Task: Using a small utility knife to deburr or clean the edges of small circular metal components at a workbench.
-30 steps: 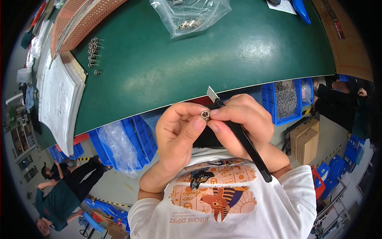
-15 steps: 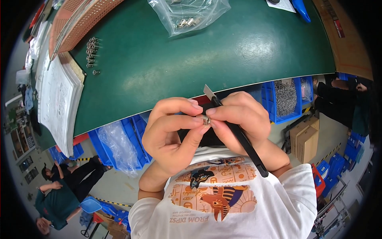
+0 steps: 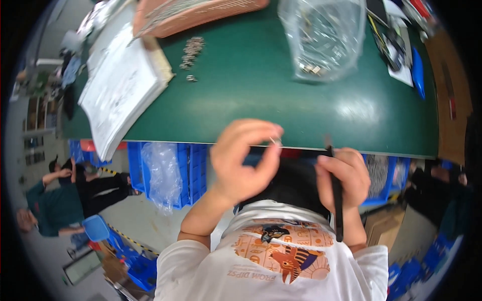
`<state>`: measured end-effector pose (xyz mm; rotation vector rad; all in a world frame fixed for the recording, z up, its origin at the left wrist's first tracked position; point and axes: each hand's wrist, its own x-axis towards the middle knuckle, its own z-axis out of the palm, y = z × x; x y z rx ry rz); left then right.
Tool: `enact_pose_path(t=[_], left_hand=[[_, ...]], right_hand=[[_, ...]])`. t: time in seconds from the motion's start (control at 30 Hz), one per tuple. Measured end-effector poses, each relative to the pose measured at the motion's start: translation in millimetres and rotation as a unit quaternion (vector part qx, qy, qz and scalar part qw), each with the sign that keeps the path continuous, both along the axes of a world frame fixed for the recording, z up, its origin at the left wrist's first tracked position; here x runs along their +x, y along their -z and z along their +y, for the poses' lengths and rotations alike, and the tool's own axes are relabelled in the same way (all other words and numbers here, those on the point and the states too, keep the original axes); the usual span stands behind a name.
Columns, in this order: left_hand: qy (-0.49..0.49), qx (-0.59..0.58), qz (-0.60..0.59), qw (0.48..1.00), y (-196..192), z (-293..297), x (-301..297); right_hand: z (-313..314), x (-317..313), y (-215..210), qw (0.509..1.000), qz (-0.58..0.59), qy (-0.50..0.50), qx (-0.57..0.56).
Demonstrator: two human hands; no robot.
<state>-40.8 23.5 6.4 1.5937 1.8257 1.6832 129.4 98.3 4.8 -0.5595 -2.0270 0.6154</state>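
My left hand (image 3: 243,160) is raised at the near edge of the green table (image 3: 251,95), pinching a small metal part (image 3: 275,142) between thumb and fingertips. My right hand (image 3: 344,178) sits apart to the right, fist closed around a thin black tool (image 3: 335,193) whose tip points up toward the table edge. The two hands are not touching. The picture is motion-blurred.
A clear plastic bag of small parts (image 3: 324,37) lies on the table ahead. A row of small metal parts (image 3: 191,52) lies beside a stack of white papers (image 3: 123,88) and a pink tray (image 3: 196,12). Blue crates (image 3: 193,170) stand under the table. Another person (image 3: 60,200) crouches at left.
My hands were joined, tool tip against the small part; now they have separated, the left keeping the part and the right drawing the tool away. The view has shifted and blurred.
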Motion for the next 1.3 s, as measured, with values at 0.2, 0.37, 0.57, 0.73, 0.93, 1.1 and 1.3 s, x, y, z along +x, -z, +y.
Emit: enact_pose_path(t=[0.2,0.37,0.57,0.73,0.93,1.1,1.3], left_hand=[[-0.324,-0.147,0.106,0.929,3,-1,-94],[-0.301,-0.173,0.084,0.934,16,0,-111],[-0.304,-0.174,0.099,0.931,16,25,-99],[-0.026,0.040,0.311,0.949,-27,77,-46],[0.108,-0.153,0.404,0.895,-20,126,-27],[0.067,-0.105,0.440,0.890,8,124,-9],[0.052,-0.057,0.466,0.881,19,122,0]], right_hand=[[9,16,6,0.998,-0.010,0.049,-0.033],[9,10,7,0.998,0.008,0.038,-0.042],[20,20,13,0.998,0.010,0.057,-0.029],[31,15,5,0.998,0.027,0.060,-0.016],[36,11,-2,1.000,0.015,0.024,0.001],[36,16,8,0.998,0.023,0.060,-0.025],[34,12,12,0.998,0.045,0.031,-0.037]])
